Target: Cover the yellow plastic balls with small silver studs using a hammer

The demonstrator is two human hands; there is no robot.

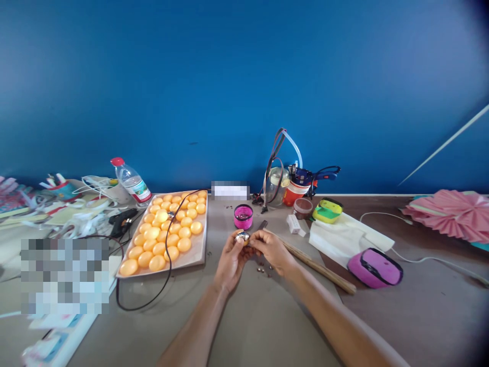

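My left hand (231,257) is closed around a small orange ball with shiny silver pieces (242,236), held low over the grey table (263,321). The fingers of my right hand (269,247) are pinched together at the ball's right side; anything tiny between them is hidden. Just below my hands, several small shiny bits (261,270) lie loose. Beyond them stands a round pink container (243,218) with a black rim and small dark bits inside. A dark flat strip (263,224) lies close behind my right fingers.
On the left, a shallow box (200,250) holds several orange balls, with a black cable (168,250) across it. A plastic bottle (133,182) leans behind. Rightward are a wooden stick (324,265), a purple container (374,267), white cloth (332,239) and a glass jar (275,191).
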